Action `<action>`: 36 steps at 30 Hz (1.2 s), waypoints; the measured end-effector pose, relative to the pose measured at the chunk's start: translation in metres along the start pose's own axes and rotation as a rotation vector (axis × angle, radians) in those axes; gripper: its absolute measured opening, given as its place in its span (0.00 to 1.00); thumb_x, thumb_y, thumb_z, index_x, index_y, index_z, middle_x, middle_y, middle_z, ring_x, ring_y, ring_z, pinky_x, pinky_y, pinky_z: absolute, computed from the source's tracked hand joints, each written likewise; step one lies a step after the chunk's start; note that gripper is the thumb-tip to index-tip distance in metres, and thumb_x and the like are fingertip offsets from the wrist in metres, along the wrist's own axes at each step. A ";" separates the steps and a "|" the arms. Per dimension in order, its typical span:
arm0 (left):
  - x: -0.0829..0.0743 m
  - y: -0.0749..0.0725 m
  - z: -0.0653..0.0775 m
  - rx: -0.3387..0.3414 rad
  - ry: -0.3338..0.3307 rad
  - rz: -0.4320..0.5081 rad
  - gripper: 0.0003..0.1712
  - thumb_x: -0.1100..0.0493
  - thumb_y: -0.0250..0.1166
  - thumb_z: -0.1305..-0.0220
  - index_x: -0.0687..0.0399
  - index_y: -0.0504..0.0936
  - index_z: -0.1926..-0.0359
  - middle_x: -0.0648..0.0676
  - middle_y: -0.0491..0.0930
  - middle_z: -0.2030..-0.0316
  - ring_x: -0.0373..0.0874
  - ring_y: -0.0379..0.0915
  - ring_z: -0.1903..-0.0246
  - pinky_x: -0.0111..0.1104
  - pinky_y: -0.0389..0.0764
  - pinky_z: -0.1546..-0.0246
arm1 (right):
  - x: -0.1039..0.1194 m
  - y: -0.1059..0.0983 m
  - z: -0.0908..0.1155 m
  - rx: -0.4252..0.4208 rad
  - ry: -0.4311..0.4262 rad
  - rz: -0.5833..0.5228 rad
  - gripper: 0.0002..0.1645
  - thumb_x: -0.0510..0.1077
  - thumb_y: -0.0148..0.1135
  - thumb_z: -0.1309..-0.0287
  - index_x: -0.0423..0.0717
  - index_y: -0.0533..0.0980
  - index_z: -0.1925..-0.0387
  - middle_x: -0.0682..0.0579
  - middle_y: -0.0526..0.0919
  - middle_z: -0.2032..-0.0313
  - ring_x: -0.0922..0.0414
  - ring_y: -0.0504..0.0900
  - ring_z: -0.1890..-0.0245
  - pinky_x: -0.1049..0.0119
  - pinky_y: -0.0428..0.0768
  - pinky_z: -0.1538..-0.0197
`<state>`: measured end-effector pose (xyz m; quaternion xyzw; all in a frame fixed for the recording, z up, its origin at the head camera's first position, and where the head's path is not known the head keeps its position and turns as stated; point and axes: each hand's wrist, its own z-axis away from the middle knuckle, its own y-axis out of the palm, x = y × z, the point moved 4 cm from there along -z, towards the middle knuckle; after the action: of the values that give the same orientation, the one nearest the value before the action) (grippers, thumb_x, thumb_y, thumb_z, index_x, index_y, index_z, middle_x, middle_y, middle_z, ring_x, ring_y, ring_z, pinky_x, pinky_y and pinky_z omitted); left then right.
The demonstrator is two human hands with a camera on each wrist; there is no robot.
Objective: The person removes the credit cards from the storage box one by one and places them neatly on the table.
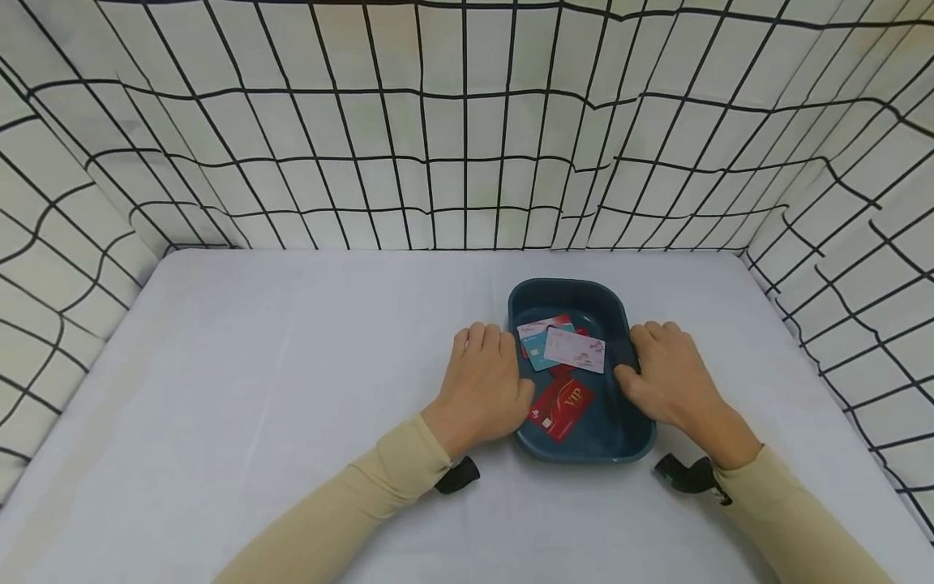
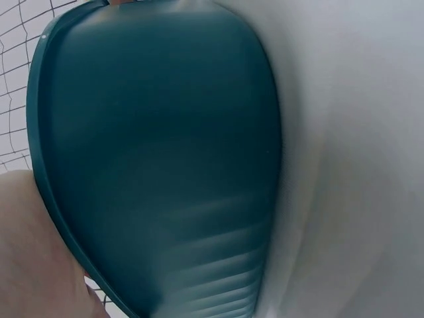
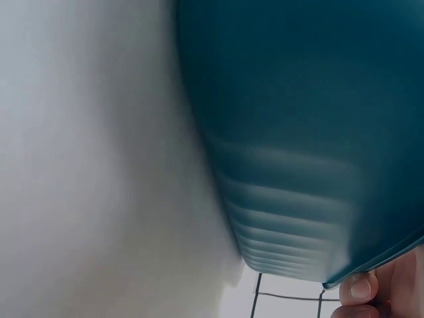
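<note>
A dark teal plastic basin (image 1: 613, 438) with rounded corners sits on the white-covered table, between both hands. My left hand (image 1: 485, 389) grips its left rim, thumb toward the inside. On the opposite side, my right hand (image 1: 670, 373) holds the right rim with the thumb over the edge. Inside lie several cards: a red VIP card (image 1: 562, 408) near the front, and behind it a pale pink card (image 1: 576, 350) overlapping a blue-and-white card (image 1: 536, 345) and other red ones. Both wrist views show the basin's ribbed outer wall (image 2: 165, 132) close up.
White cloth (image 1: 255, 365) covers the table. Black wire grid panels (image 1: 467, 154) with white sheeting behind stand along the back and both sides. A black wrist-camera mount (image 1: 458, 476) shows under the left sleeve, another black mount (image 1: 689, 473) by the right.
</note>
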<state>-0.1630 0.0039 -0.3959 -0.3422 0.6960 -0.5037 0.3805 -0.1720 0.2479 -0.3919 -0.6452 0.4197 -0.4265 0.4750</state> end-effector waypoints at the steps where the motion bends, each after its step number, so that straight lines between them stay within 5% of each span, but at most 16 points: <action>1: 0.001 0.000 0.001 -0.001 0.000 0.000 0.14 0.51 0.57 0.34 0.58 0.69 0.63 0.55 0.68 0.66 0.50 0.62 0.57 0.45 0.67 0.47 | 0.001 0.000 0.000 -0.001 0.000 0.000 0.11 0.44 0.56 0.45 0.39 0.74 0.70 0.48 0.73 0.75 0.50 0.68 0.70 0.60 0.62 0.64; 22: 0.018 -0.012 0.021 -0.066 0.012 0.012 0.11 0.55 0.59 0.39 0.56 0.69 0.69 0.54 0.67 0.70 0.48 0.60 0.63 0.43 0.64 0.55 | 0.026 0.005 0.002 0.014 -0.004 0.017 0.17 0.46 0.57 0.43 0.35 0.78 0.60 0.44 0.80 0.66 0.47 0.71 0.64 0.53 0.69 0.57; 29: 0.019 -0.016 0.027 -0.101 0.016 -0.020 0.12 0.54 0.61 0.42 0.57 0.69 0.70 0.54 0.68 0.71 0.48 0.62 0.65 0.42 0.66 0.55 | 0.032 0.006 0.003 -0.008 -0.025 0.004 0.10 0.44 0.57 0.45 0.40 0.75 0.69 0.48 0.74 0.74 0.50 0.68 0.68 0.58 0.64 0.61; 36: 0.024 -0.020 0.035 -0.087 0.002 0.005 0.13 0.53 0.62 0.42 0.58 0.71 0.69 0.54 0.69 0.71 0.48 0.63 0.65 0.43 0.68 0.54 | 0.039 0.006 0.003 -0.007 -0.039 -0.001 0.10 0.45 0.57 0.45 0.40 0.75 0.68 0.49 0.73 0.74 0.50 0.67 0.68 0.58 0.64 0.61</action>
<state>-0.1421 -0.0373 -0.3882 -0.3560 0.7186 -0.4722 0.3658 -0.1585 0.2106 -0.3928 -0.6553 0.4114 -0.4128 0.4806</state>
